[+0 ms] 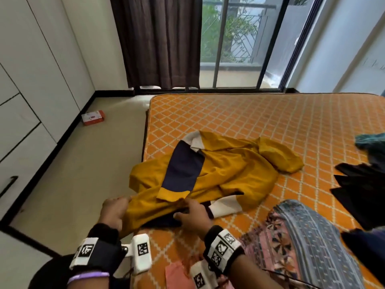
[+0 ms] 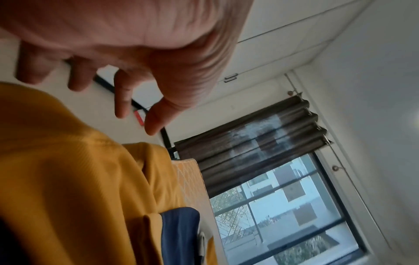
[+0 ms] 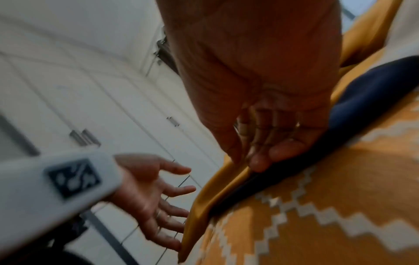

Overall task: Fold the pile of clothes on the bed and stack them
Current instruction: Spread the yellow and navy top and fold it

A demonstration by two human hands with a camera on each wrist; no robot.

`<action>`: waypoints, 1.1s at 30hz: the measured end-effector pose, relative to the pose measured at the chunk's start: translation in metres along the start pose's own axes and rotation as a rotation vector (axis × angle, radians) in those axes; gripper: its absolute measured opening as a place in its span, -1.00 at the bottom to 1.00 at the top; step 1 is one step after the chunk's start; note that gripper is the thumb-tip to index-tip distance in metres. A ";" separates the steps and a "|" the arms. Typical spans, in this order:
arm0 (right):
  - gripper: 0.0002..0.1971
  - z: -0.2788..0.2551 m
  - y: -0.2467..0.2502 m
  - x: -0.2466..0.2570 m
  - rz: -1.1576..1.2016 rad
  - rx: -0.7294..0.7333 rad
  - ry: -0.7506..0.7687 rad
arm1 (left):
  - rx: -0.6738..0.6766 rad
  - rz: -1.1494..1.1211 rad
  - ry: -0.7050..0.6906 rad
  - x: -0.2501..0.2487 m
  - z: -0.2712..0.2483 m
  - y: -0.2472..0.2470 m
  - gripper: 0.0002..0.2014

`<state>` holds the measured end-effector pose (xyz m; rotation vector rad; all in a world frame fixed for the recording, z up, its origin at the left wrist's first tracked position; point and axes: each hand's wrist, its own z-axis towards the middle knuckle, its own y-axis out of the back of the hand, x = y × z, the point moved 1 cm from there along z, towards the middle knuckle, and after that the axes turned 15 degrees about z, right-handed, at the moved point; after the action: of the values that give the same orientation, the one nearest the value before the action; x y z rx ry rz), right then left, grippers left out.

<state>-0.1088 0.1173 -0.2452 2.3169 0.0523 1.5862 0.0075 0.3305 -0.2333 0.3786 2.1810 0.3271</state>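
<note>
A mustard-yellow shirt [image 1: 225,172] with navy and white panels lies crumpled on the orange patterned mattress [image 1: 250,115], its hem hanging over the near left corner. My right hand [image 1: 192,213] pinches the hem where yellow meets navy; in the right wrist view thumb and fingers [image 3: 260,161] close on that fabric edge [image 3: 217,190]. My left hand [image 1: 114,209] is at the shirt's left edge with fingers spread, fingertips [image 3: 179,209] just touching the cloth. In the left wrist view its fingers [image 2: 122,100] hang loose above the yellow fabric [image 2: 68,179], holding nothing.
A blue and pink patterned cloth [image 1: 308,236] lies near right. Dark garments [image 1: 362,188] and a teal piece [image 1: 368,140] are piled at the right edge. A pink cloth [image 1: 177,276] lies by my wrists. A red-white box [image 1: 93,117] sits on the floor by white wardrobes [image 1: 31,80].
</note>
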 end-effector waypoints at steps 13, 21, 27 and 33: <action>0.01 -0.002 -0.045 0.049 -0.416 0.135 0.428 | 0.247 -0.097 -0.068 -0.026 -0.033 0.011 -0.54; -0.94 -0.006 -0.010 0.082 -0.159 -0.335 0.711 | 0.411 -0.302 -0.464 -0.049 -0.066 0.012 -0.66; -0.63 -0.018 0.045 0.122 0.226 -0.377 0.630 | 0.124 0.755 -0.667 -0.034 -0.040 -0.008 0.05; -0.56 -0.036 0.078 0.148 0.445 -0.320 0.601 | 0.453 0.989 -0.705 -0.026 -0.053 -0.041 0.57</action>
<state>-0.0982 0.0846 -0.0780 1.6128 -0.5659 2.2603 -0.0269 0.2783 -0.1985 1.5672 1.2186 0.1688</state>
